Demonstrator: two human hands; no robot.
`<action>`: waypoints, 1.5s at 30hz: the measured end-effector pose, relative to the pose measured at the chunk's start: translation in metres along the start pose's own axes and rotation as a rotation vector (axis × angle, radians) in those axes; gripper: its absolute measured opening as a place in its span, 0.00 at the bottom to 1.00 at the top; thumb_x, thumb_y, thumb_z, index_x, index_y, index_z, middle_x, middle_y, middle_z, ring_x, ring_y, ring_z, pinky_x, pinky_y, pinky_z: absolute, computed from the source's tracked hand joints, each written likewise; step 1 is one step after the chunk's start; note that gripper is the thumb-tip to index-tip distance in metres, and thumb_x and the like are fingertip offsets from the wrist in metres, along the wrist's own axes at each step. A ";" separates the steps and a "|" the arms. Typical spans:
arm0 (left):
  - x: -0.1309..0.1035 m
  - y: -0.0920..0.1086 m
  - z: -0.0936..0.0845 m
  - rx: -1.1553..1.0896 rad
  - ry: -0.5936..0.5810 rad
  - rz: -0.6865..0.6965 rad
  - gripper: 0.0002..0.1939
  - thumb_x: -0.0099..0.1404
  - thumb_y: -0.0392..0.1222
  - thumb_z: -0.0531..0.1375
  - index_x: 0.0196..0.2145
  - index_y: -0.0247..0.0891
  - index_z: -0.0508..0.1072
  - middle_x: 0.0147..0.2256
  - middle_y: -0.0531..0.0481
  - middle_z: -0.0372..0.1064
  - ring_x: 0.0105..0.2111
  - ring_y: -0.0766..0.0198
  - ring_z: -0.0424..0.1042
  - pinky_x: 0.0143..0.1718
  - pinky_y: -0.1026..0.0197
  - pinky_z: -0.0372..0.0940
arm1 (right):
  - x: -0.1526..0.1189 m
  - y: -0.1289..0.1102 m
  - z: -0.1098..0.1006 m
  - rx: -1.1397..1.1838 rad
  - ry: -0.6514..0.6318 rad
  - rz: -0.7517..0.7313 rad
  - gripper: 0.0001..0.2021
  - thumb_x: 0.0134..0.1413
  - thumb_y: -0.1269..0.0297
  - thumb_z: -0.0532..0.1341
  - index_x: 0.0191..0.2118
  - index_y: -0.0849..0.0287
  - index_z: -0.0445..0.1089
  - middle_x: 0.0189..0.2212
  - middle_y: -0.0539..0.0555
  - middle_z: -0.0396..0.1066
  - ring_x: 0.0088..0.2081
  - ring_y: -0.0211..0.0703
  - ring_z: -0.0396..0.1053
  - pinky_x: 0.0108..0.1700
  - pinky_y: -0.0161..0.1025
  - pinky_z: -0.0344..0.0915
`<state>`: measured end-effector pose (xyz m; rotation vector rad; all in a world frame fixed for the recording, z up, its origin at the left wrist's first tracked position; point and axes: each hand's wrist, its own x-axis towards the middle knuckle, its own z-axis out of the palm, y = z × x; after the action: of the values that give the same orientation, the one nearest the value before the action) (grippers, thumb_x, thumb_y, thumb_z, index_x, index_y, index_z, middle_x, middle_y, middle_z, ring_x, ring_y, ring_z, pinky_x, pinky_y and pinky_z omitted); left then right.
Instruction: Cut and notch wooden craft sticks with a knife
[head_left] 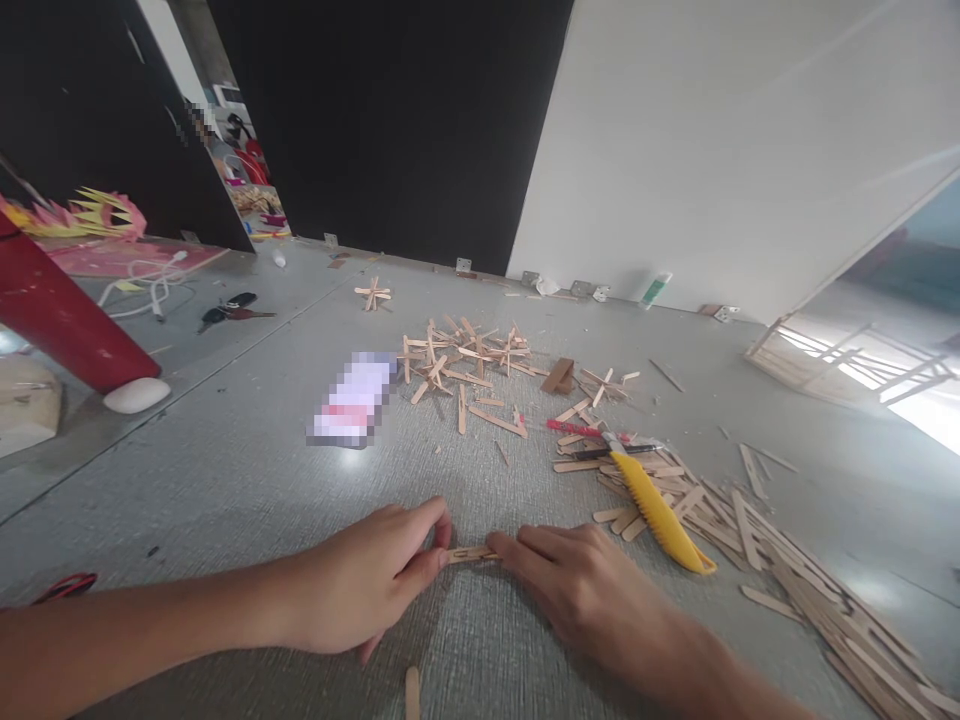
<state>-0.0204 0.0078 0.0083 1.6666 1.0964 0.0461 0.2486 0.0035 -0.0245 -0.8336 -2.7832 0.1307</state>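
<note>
Low in the middle of the view, a wooden craft stick [471, 554] spans the gap between my hands, with a darker slot or line along its middle. My left hand [375, 570] pinches its left end between thumb and fingers. At the right end, my right hand [581, 580] has its fingers closed on the stick, their tips partly hidden. A single loose craft stick [412, 692] lies below my left hand. To the right of my right hand rests a yellow-handled cutting tool [660, 510] on a spread of loose craft sticks [750, 530].
Beyond my hands lie a phone [354, 400] and a cluster of joined craft sticks [469, 355]. A star-shaped stick piece [373, 292] sits farther back. Keys [232, 310], a white oval object [137, 395] and a red cylinder [75, 300] are at left. A white panel [675, 150] stands behind.
</note>
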 end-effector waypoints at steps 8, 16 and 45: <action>-0.001 0.000 0.001 0.015 0.021 0.012 0.11 0.78 0.51 0.46 0.42 0.43 0.58 0.28 0.61 0.57 0.13 0.74 0.60 0.13 0.70 0.53 | 0.002 -0.014 -0.010 -0.108 -0.031 0.000 0.15 0.61 0.79 0.58 0.53 0.68 0.68 0.32 0.53 0.73 0.28 0.43 0.68 0.27 0.43 0.57; 0.000 0.004 0.000 0.064 0.009 0.076 0.12 0.78 0.53 0.45 0.40 0.43 0.56 0.25 0.61 0.56 0.12 0.72 0.59 0.13 0.69 0.54 | 0.006 -0.027 -0.013 -0.276 0.015 -0.035 0.17 0.51 0.81 0.59 0.48 0.71 0.71 0.32 0.55 0.74 0.25 0.45 0.68 0.24 0.45 0.58; 0.000 0.004 0.008 0.370 0.135 0.199 0.07 0.77 0.42 0.45 0.38 0.42 0.56 0.30 0.53 0.62 0.29 0.61 0.62 0.30 0.59 0.51 | 0.023 -0.001 -0.019 -0.393 -0.053 -0.188 0.07 0.66 0.77 0.56 0.42 0.63 0.70 0.26 0.49 0.70 0.22 0.39 0.64 0.23 0.44 0.44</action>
<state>-0.0135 0.0021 0.0077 2.1279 1.0817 0.0887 0.2344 0.0154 -0.0015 -0.6465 -2.9650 -0.4457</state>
